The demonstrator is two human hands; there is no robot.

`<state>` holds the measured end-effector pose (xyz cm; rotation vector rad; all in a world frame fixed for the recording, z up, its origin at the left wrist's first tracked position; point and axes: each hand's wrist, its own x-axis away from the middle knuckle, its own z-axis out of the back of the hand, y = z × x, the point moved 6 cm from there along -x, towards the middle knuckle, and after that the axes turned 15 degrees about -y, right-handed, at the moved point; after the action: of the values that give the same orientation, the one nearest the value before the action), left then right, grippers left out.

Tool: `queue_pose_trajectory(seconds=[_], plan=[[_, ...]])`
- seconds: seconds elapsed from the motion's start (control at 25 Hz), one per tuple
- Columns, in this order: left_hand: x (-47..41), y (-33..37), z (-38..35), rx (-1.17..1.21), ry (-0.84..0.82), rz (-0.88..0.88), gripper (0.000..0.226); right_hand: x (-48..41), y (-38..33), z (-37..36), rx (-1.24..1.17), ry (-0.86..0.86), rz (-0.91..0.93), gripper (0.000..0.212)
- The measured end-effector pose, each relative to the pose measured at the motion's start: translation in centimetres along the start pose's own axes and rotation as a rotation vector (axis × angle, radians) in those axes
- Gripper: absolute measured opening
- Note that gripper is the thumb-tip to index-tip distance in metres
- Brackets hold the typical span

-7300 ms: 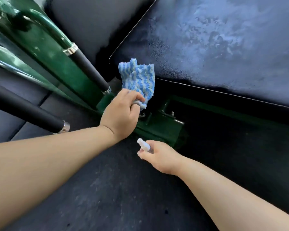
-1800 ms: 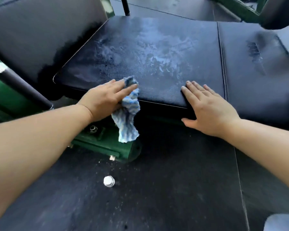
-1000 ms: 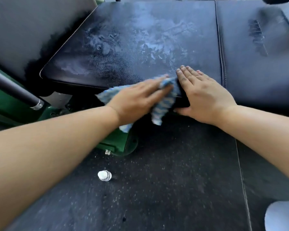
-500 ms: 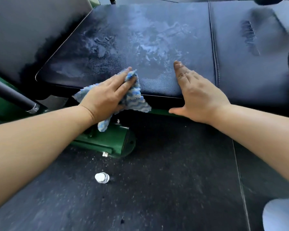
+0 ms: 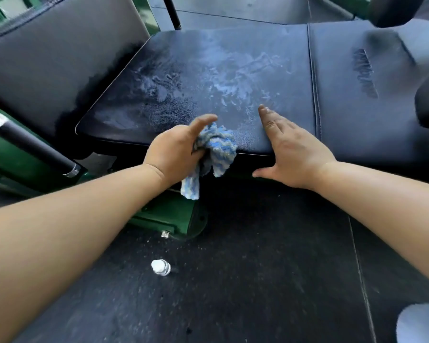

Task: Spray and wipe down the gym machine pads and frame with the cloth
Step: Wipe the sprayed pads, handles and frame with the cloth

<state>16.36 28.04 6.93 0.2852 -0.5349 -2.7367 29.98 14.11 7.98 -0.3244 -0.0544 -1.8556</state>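
Observation:
The dark seat pad (image 5: 208, 78) of the gym machine lies ahead, streaked with wet spray marks. My left hand (image 5: 174, 149) grips a bunched blue-and-white cloth (image 5: 214, 149) at the pad's front edge, with one finger stretched out over the pad. A tail of the cloth hangs down below the edge. My right hand (image 5: 292, 152) rests flat on the pad's front edge to the right of the cloth, fingers straight. The small white spray bottle (image 5: 161, 267) stands on the dark floor mat below, away from both hands.
The green frame base (image 5: 174, 219) with a bolt sits under the pad. A black handle bar with a chrome end (image 5: 35, 147) angles in at left. A back pad (image 5: 60, 53) stands at left and a second pad section (image 5: 369, 95) at right. A pale object (image 5: 421, 323) shows at bottom right.
My left hand has gone from pressing the spread cloth flat on the pad edge to bunching it up in its grip. The right hand stays on the pad edge.

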Motion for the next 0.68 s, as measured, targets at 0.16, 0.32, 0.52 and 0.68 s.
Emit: queue_pose_trajectory(seconds=[0.16,0.32,0.52,0.68], plan=[[0.7,0.9,1.6,0.767,-0.011,0.371,0.049,1.9,-1.9,1.2,-0.251,0.09,0.077,0.116],[2.3,3.8,0.0,1.565,-0.34,0.432,0.034,1.7,-3.9,-0.2,-0.892,0.044,0.162,0.033],[2.9,2.9,2.7,0.818,-0.421,0.176,0.053,2.1,-3.1,-1.1,-1.532,-0.058,-0.1,0.021],[3.1,2.1,3.0,0.156,-0.401,0.12,0.017,4.7,1.1,2.0,-1.167,0.168,-0.289,0.044]])
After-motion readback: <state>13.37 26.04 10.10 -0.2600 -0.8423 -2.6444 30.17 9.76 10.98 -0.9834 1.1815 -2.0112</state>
